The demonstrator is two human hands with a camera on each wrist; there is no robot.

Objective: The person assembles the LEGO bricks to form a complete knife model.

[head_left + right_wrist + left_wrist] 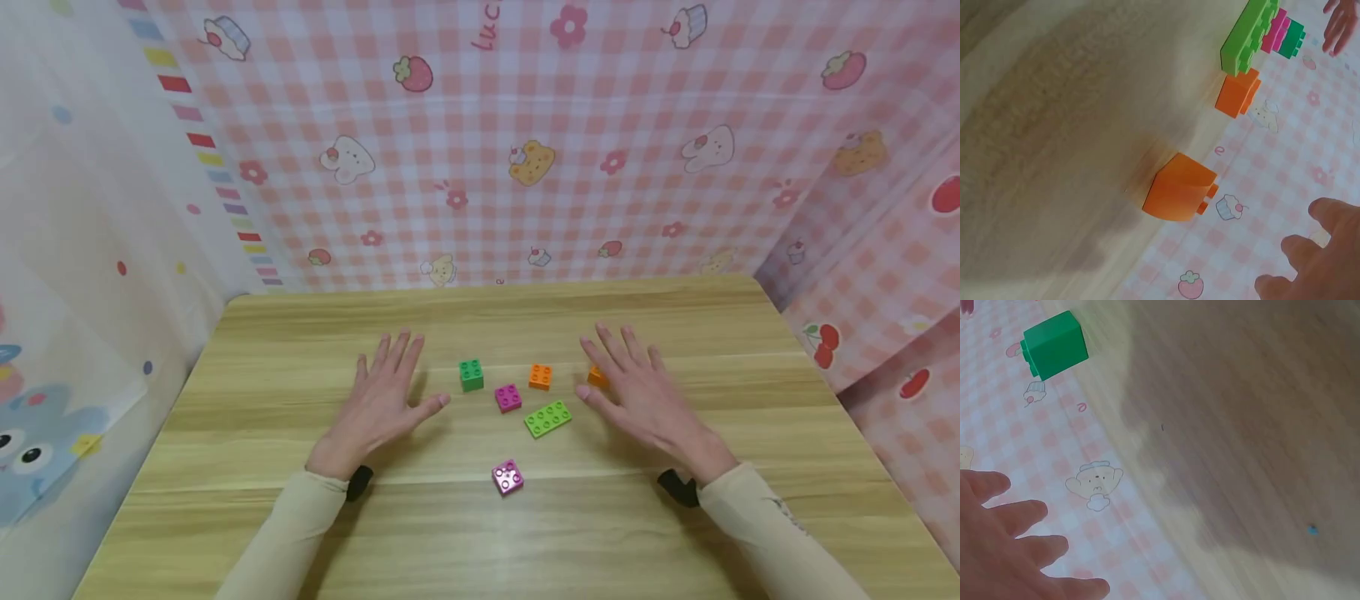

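Note:
My left hand (380,408) hovers over the left half of the table, fingers spread and holding nothing. Nearest to it stands a green building block (471,376), seen also in the left wrist view. On the other side my right hand (647,398) is spread too, with nothing in it. It partly hides an orange block (597,377), which shows whole in the right wrist view. Between the hands lie a second orange block (540,377), a magenta block (507,398) and a long lime-green block (548,419). Closer to me sits a pinkish-purple block (507,477).
The wooden table (420,542) meets a pink checked cloth (480,208) hanging along its back edge. More printed cloth hangs at the left and right sides. Dark bands (678,487) show at both wrists. A tiny blue speck (1313,530) lies on the table.

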